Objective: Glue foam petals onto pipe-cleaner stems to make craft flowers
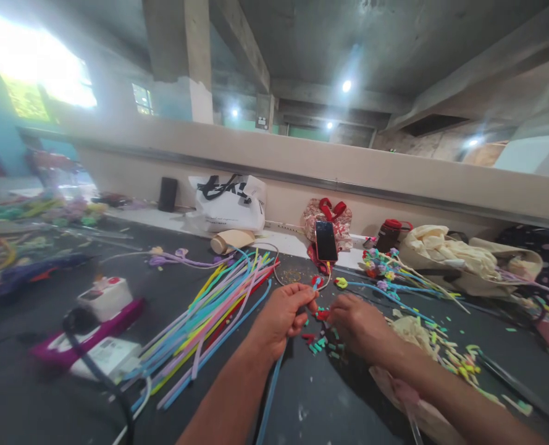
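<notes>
My left hand (281, 315) is closed in a pinch around a thin blue stem (274, 389), which looks like a pipe cleaner. The stem's tip shows above the thumb, with a bit of red beside it, and its lower end runs toward me. Just to the right, my right hand (360, 324) is lowered to the table with its fingers curled together. Small red pieces (321, 315) lie at its fingertips, which are partly hidden. Little green cut pieces (318, 345) are scattered between and below both hands.
Left of my hands lies a bundle of coloured stems (213, 315). Beyond are a phone (326, 241) on a cable, a white bag (230, 204) and a paper roll (232, 240). Finished-looking flower stems (385, 272) and yellowish scraps (459, 361) lie right. Boxes (105, 300) stand left.
</notes>
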Available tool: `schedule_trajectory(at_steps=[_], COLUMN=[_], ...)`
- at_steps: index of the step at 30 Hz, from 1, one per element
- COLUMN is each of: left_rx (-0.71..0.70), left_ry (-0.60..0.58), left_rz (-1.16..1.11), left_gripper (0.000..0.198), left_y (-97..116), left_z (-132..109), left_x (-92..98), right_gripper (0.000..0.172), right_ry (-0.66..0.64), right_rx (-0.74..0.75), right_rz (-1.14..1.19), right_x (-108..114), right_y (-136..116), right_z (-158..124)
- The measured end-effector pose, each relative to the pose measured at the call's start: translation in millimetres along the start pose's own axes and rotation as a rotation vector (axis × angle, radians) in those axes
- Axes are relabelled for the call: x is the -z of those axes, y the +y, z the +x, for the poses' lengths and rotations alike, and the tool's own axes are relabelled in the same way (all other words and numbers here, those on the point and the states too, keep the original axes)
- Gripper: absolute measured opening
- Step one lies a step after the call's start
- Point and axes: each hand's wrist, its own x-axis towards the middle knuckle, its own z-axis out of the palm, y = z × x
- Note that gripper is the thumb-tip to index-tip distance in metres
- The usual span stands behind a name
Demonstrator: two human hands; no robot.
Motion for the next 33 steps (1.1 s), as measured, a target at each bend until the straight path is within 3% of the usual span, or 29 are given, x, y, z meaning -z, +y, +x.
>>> schedule_trajectory(at_steps=[4, 12, 21, 30, 33], left_rx=[0.004, -0.008, 0.005, 0.025, 0.029], left_ry=[-0.008, 0.001, -0.006, 0.009, 0.009], left_rz=[-0.005, 0.000, -0.003, 0.013, 0.021], left_gripper=[0.016, 0.016, 0.015, 0.017, 0.017], left_y=[0.7, 0.9, 0.4, 1.3, 0.0], left_z=[-0.2, 0.2, 0.3, 0.2, 0.2], left_x=[0.0, -0.8, 0.2, -2.4, -2.9], right_gripper=[0.022, 0.015, 0.015, 0.009, 0.022], right_ry=[-0.016, -0.042, 0.007, 0.021, 0.002], right_rx=[-0.056, -0.050, -0.192, -0.252, -0.279], right_rz=[0.050, 0.319, 0.549, 0.721, 0.748], right_x=[2.9, -15.0, -2.1, -4.7, -5.6], right_y=[3.6, -25.1, -0.7, 3.4, 4.9], right_z=[-4.8, 17.4, 14.6, 15.4, 15.2])
